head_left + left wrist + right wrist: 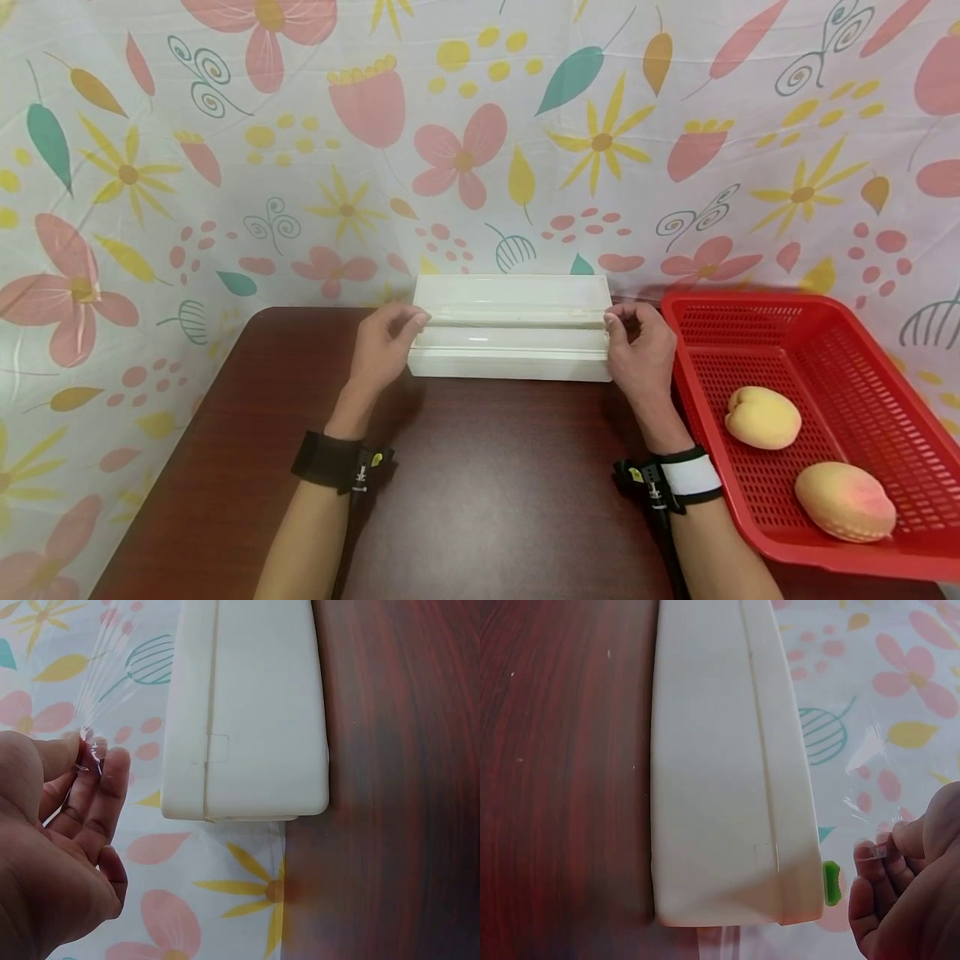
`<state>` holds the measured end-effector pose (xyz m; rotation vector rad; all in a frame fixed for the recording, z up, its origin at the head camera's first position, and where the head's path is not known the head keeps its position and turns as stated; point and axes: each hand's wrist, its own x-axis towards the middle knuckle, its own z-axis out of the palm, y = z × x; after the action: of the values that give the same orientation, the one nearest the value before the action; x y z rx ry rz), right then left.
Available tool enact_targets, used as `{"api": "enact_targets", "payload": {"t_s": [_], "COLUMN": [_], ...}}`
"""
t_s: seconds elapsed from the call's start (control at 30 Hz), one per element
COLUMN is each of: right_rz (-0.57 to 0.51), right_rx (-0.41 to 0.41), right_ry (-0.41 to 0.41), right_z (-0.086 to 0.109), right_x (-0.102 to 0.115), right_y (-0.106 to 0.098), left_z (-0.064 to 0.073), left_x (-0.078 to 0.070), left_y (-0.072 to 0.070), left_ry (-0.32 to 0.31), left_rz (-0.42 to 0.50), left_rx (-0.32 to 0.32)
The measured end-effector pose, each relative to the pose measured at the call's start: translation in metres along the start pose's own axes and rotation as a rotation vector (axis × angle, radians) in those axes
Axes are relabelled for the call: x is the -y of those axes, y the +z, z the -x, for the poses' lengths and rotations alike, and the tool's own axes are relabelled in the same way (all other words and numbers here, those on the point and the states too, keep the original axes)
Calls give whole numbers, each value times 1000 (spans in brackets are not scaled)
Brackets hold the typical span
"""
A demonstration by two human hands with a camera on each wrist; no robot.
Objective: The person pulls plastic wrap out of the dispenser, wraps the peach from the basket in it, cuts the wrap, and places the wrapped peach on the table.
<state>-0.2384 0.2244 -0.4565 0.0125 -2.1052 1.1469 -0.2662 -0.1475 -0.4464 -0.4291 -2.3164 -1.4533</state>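
Note:
A long white cling film dispenser (510, 367) lies at the back of the table with its lid (512, 292) raised. My left hand (382, 346) is at its left end, and thumb and fingertips pinch a clear strip of cling film (96, 701), gathered into creases in the left wrist view. At the opposite end my right hand (643, 346) pinches the other side of the film between thumb and forefinger, as the right wrist view shows. A small green piece (832, 883) sticks out at the dispenser's right end. The film's middle is hard to make out.
To the right stands a red plastic basket (708, 467) holding two peach-like fruits, one yellow (763, 418) and one yellow with a pink blush (846, 502). The dark brown table (487, 500) meets a flower-patterned cloth (465, 108) at its back and left edges.

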Motion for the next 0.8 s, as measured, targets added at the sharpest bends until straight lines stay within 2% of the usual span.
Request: {"api": "enact_targets", "payload": {"t_s": [0.8], "right_rz": [-42], "right_rx": [-26], "right_ry": [23], "right_z": [0], "right_x": [12], "right_y": [-3], "left_z": [0], "left_x": [-5], "left_y": [-3], "left_ry": [16], "left_rz": [6], "left_rx": [-12]}}
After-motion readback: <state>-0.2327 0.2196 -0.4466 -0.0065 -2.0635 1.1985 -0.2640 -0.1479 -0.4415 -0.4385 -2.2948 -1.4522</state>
